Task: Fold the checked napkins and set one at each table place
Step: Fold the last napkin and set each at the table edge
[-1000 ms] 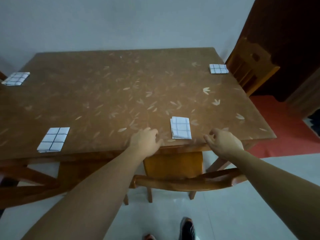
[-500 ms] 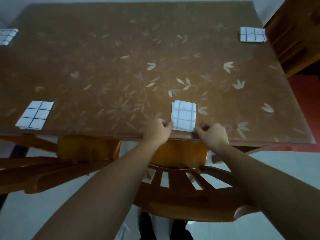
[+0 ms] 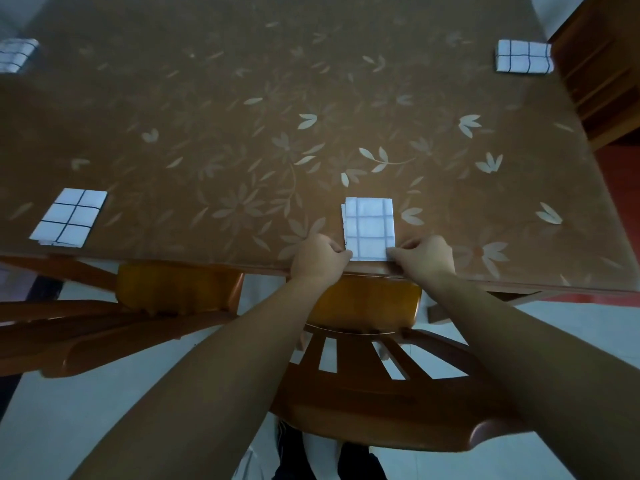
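Note:
A folded white checked napkin (image 3: 369,227) lies flat at the near edge of the brown leaf-patterned table (image 3: 242,133). My left hand (image 3: 317,259) pinches its near left corner and my right hand (image 3: 424,258) pinches its near right corner. Three other folded checked napkins lie at other places: a near-left napkin (image 3: 69,217), a far-left napkin (image 3: 15,54) and a far-right napkin (image 3: 523,57).
A wooden chair (image 3: 374,386) stands between me and the table edge, under my arms. A second wooden chair (image 3: 138,306) is pushed in at the left. Another wooden chair (image 3: 599,71) stands at the table's right side, beside red flooring (image 3: 623,188).
My head has come forward and tilted down over the table. Both hands moved in from beside the near napkin and took hold of its near corners.

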Tool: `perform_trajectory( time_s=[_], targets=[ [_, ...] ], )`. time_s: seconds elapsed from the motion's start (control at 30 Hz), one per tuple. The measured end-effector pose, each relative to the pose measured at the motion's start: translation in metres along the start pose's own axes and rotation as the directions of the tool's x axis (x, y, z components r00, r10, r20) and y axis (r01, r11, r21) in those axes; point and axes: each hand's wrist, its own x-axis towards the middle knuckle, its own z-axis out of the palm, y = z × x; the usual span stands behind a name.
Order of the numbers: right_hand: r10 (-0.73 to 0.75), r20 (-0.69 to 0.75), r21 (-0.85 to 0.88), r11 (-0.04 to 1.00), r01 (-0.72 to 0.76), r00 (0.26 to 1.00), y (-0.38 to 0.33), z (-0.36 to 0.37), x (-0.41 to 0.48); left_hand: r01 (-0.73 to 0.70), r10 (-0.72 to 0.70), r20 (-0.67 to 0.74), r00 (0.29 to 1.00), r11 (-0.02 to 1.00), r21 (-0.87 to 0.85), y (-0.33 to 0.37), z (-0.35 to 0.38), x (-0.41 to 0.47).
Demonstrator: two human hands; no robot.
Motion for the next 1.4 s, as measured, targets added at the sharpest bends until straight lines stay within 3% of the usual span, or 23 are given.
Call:
perform_trajectory(
  time_s=[0.6, 1.13, 1.3, 1.4],
  targets=[
    [-0.06, -0.006, 0.02, 0.998, 0.06, 0.998, 0.01, 0.01, -0.014, -0.126, 0.134, -0.124, 0.983, 0.99, 0.066, -0.016, 0.005, -0.016],
    [-0.095, -0.02, 0.011, 0.995, 0.095, 0.995, 0.014, 0.012, -0.015, -0.122, 0.134, -0.153, 0.979, 0.989, 0.085, -0.017, 0.004, -0.019],
    [-0.123, -0.035, -0.068, 0.99, 0.121, 0.992, 0.011, -0.001, -0.028, -0.114, 0.144, -0.151, 0.978, 0.975, 0.193, -0.012, -0.021, -0.027],
    [-0.159, -0.067, -0.178, 0.973, 0.145, 0.985, 0.003, -0.023, -0.042, -0.175, 0.219, -0.103, 0.97, 0.928, 0.328, -0.001, -0.045, -0.036]
  ],
)
